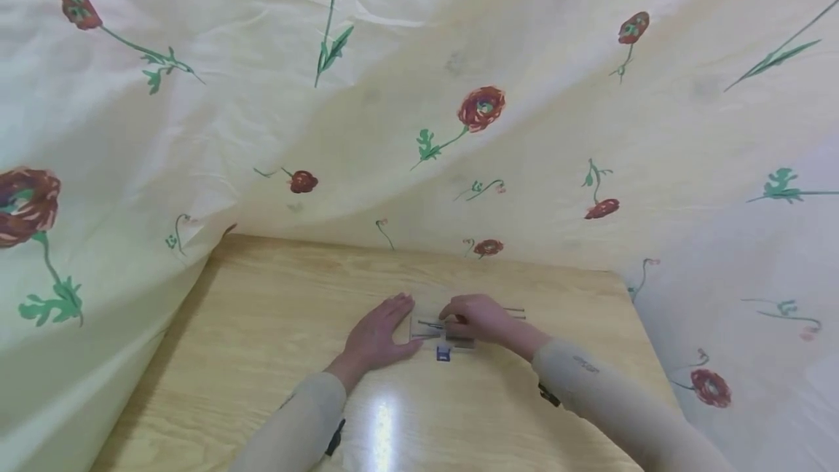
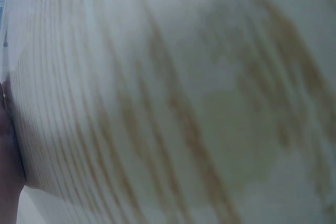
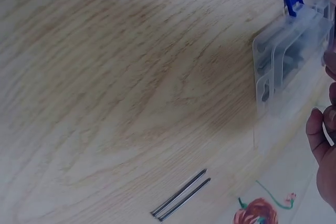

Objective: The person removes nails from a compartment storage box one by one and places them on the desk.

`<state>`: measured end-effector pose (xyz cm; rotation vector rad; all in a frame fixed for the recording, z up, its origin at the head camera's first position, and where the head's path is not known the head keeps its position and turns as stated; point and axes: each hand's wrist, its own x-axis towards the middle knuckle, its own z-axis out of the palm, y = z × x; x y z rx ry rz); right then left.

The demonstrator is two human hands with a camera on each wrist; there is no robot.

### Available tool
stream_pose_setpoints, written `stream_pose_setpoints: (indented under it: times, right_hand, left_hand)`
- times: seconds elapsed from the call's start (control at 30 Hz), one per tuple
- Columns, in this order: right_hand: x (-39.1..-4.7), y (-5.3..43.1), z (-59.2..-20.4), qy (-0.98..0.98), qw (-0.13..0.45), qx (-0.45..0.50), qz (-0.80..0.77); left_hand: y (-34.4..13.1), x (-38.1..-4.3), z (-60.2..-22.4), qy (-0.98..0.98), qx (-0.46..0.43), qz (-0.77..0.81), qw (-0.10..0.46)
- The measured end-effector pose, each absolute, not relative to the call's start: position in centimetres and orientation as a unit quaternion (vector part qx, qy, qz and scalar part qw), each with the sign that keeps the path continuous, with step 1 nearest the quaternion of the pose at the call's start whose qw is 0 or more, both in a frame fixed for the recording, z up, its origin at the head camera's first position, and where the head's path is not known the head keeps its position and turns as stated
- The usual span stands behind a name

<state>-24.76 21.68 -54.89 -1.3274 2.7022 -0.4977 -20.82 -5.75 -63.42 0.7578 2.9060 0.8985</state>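
Observation:
A clear plastic box [image 1: 464, 345] with a blue latch [image 1: 443, 354] lies on the wooden table, also at the right edge of the right wrist view. Thin metal nails [image 1: 429, 324] show at its left part, their right ends meeting the fingertips of my right hand [image 1: 481, 317], which is curled over the box and pinches them. My left hand [image 1: 376, 337] lies along the box's left side, fingers extended and thumb pointing at its near left corner. The left wrist view catches only a sliver of that hand [image 2: 8, 150]. Curled right fingers [image 3: 317, 129] appear in the right wrist view.
Two long nails [image 3: 181, 195] lie side by side on the table [image 1: 275, 312], to the right of the box. A flower-printed cloth [image 1: 393, 151] hangs behind the table and down both sides.

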Motion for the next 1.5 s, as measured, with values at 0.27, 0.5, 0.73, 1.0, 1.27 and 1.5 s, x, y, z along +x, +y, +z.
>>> stream_pose_setpoints:
  times: [0.27,0.5,0.73,1.0,1.27,1.5]
  right_hand:
    - [-25.1,20.7,-56.1,0.886,0.082,-0.438,-0.128]
    - [-25.7,20.3,-55.6,0.876,0.086,-0.462,-0.107]
    - [-26.2,20.1,-55.4,0.87,0.099,-0.475,-0.088]
    - [-26.3,20.0,-55.7,0.862,0.073,-0.5,-0.047]
    - [-26.0,19.2,-55.7,0.866,0.062,-0.495,-0.025]
    - [-25.9,18.9,-55.9,0.872,0.079,-0.483,-0.012]
  left_hand:
    - [-5.8,-20.3,-63.9,0.927,0.243,0.285,-0.008]
    - [-5.8,-20.2,-63.8,0.928,0.243,0.282,-0.007]
    - [-5.8,-20.2,-63.8,0.929,0.244,0.278,-0.013]
    - [-5.7,-20.4,-64.2,0.929,0.251,0.267,-0.041]
    - [-5.7,-20.4,-64.3,0.93,0.249,0.268,-0.038]
    - [-5.7,-20.1,-64.1,0.928,0.244,0.28,-0.016]
